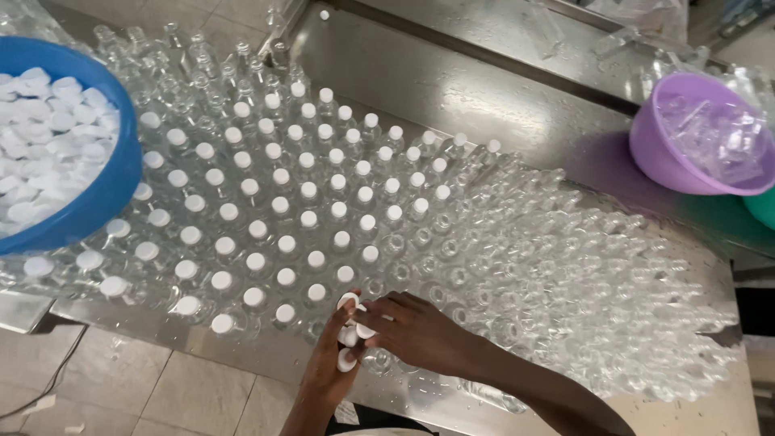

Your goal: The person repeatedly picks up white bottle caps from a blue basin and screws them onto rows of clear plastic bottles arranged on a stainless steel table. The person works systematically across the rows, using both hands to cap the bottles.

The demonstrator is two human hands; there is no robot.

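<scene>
Many small clear bottles (517,258) stand packed together on a steel table (452,89). Those on the left carry white caps (282,242); those on the right are uncapped. At the near edge, my left hand (327,363) is cupped around a few loose white caps (349,335). My right hand (416,331) reaches in from the right, its fingers pinching one white cap (349,302) beside the last capped row.
A blue bowl (105,194) full of white caps sits on the bottles at the left. A purple bowl (658,153) with clear plastic pieces stands at the back right, a green rim (763,208) beside it. Tiled floor lies below the table's near edge.
</scene>
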